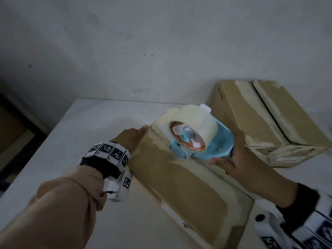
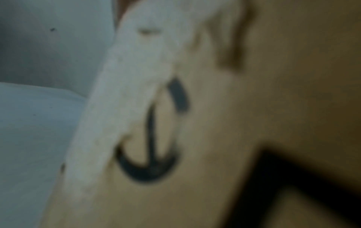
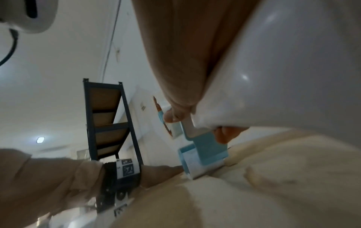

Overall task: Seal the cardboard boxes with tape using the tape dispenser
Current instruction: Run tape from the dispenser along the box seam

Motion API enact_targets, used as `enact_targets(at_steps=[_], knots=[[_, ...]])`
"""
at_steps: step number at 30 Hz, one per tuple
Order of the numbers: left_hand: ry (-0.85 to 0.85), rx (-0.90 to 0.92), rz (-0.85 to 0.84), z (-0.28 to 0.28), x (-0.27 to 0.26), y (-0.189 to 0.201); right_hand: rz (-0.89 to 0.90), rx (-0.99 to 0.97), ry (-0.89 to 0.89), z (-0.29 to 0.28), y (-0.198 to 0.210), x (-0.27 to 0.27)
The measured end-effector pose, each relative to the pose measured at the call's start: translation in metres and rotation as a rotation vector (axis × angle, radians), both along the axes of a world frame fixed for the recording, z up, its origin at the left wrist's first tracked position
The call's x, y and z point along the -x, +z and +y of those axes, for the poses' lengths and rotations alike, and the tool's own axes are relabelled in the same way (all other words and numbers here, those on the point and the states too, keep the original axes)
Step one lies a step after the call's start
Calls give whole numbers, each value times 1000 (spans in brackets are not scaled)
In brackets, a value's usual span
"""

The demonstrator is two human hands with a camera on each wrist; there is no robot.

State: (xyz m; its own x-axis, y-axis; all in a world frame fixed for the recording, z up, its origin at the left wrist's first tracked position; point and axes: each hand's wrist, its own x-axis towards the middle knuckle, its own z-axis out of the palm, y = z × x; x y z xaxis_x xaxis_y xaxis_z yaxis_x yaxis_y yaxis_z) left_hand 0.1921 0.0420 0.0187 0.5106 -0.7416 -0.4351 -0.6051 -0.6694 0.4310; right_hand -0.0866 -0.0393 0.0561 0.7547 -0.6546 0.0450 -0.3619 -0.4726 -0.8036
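The light, stiff tape dispenser (image 1: 201,139) is gripped at its handle by the right hand (image 1: 231,151), while the box (image 1: 179,177) is steadied at 9 o'clock by the flat left hand (image 1: 133,139).

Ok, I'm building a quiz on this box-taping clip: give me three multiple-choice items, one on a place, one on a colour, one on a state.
1. Where is the left hand?
A. on the near box
B. on the far box
C. on the table

2. What colour is the tape dispenser body?
A. red
B. light blue
C. black

3. What is the right hand doing?
A. hanging idle
B. holding the dispenser
C. lifting a box

Answers: A, it lies on that box's left edge; B, blue plastic shows around the roll; B, fingers wrap its handle.
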Motion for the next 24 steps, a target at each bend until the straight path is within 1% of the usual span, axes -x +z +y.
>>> enact_targets(at_steps=[2, 4, 6, 7, 9, 12, 14, 16, 17, 20, 24], knots=[[-14, -38, -99, 0, 3, 4, -21, 13, 9, 0, -1, 3], [-56, -52, -256, 2, 9, 8, -33, 57, 15, -2, -4, 1], [-155, -1, -375, 5, 20, 10, -60, 90, 23, -5, -7, 1], [-217, 37, -404, 5, 29, 9, -73, 98, 30, -6, -9, 2], [-337, 88, -392, 8, 48, 5, -86, 89, 44, -9, -9, 4], [-389, 72, -380, 10, 61, -4, -94, 48, 66, -9, -7, 2], [-379, 59, -423, 12, 60, -7, -81, 45, 90, -6, -5, 2], [-382, 45, -494, 12, 59, -8, -52, 89, 109, -3, -2, 2], [-368, 73, -511, 11, 59, -9, -39, 111, 112, -2, 0, 1], [-280, 166, -479, 9, 60, -11, -11, 147, 118, -1, 2, 4], [-268, 159, -478, 9, 60, -12, 21, 119, 120, -2, 1, 8]])
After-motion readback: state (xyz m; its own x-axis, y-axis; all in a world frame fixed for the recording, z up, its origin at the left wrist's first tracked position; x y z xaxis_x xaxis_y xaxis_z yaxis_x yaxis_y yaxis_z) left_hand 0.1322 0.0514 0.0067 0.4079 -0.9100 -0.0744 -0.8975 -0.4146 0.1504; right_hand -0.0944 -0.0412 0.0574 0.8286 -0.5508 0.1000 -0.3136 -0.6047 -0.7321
